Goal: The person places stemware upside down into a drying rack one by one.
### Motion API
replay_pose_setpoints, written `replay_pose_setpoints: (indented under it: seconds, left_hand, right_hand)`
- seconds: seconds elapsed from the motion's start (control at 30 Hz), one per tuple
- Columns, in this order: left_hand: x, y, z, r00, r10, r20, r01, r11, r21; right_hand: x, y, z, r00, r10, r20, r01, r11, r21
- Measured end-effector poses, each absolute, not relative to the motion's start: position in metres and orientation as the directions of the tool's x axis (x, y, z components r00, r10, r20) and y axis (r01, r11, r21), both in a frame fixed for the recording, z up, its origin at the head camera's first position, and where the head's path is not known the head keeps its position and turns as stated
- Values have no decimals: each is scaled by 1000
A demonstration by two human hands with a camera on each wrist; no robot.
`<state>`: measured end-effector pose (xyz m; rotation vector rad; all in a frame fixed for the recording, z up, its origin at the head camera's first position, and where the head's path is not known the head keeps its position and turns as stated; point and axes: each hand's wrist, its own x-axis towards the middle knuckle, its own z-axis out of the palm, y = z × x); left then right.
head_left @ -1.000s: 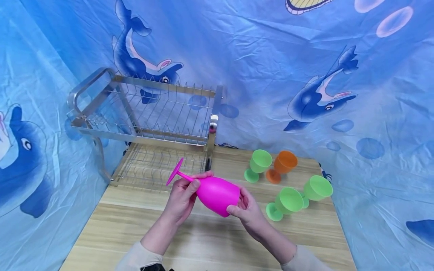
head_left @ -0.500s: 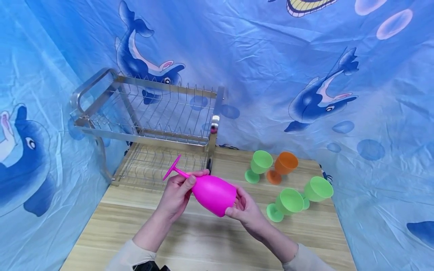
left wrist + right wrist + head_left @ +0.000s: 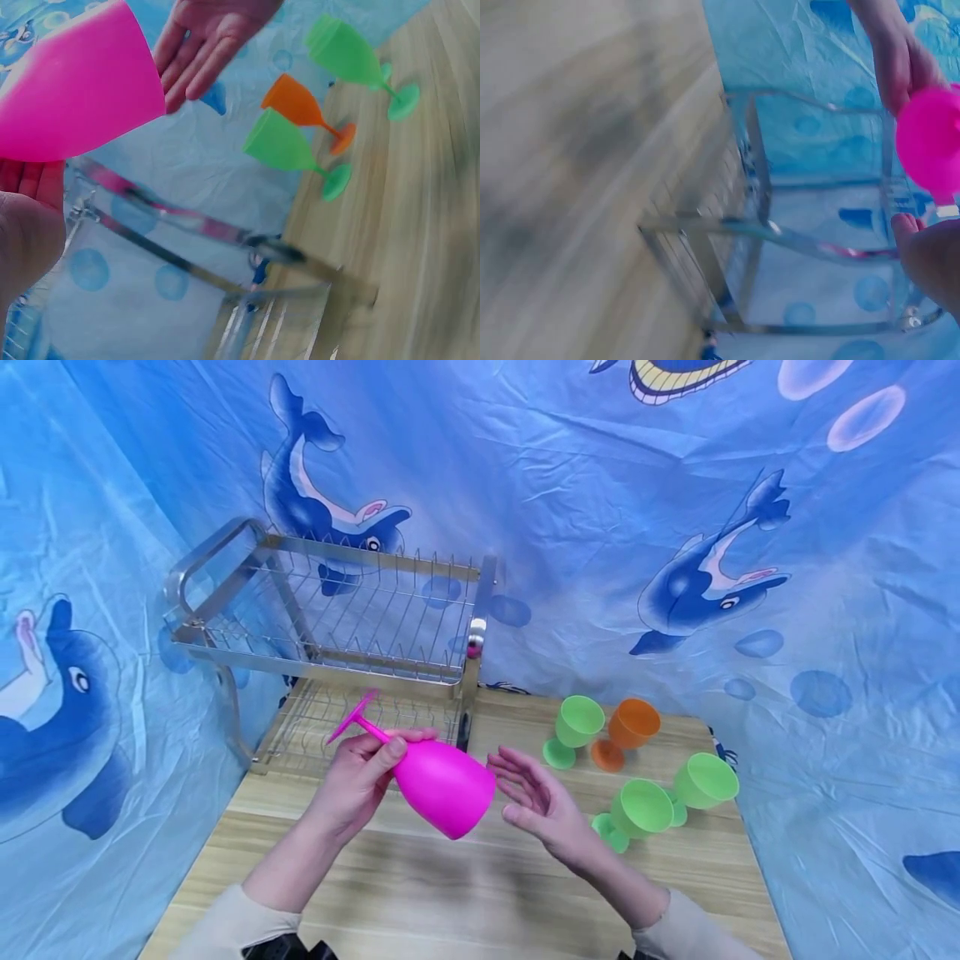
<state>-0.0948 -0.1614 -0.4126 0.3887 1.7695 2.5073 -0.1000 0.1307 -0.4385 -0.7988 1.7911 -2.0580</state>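
A bright pink plastic wine glass is held in the air above the table, tipped sideways with its foot up to the left and its mouth down to the right. My left hand grips it where the stem meets the bowl, thumb on top. Just right of the rim, my right hand is apart from the glass, its fingers loosely extended. From the right wrist view, the mouth of the pink glass faces the camera. The left wrist view shows the bowl resting over the fingers of my left hand.
A two-tier metal dish rack stands at the back left of the wooden table. At the right stand an orange goblet and several green ones, including a back green goblet and a front green goblet. A blue dolphin-print curtain surrounds the table.
The right hand has let go of the rim and its fingers have straightened. My left hand has carried the pink wine glass leftward, toward the rack. The goblets stay in place.
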Motion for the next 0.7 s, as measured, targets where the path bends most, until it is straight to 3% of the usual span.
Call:
replay_pose_setpoints:
  seconds: [0.23,0.5,0.7]
  left_hand:
    - [-100,-191,-366,-951,239,195,140,-229,963]
    - [-118,-230,-282,-947,295,128,124,-34,992]
    - [-143,-253,-237,-946,300,121,110,-56,992]
  right_hand:
    - [-135,128,-414,-833,-419,362,-362,-81,-928]
    - [-179,92,-386,-835,-297,464,-487,5,-873]
    - [-202,67,-378,-829,-259,496,-521,35,-853]
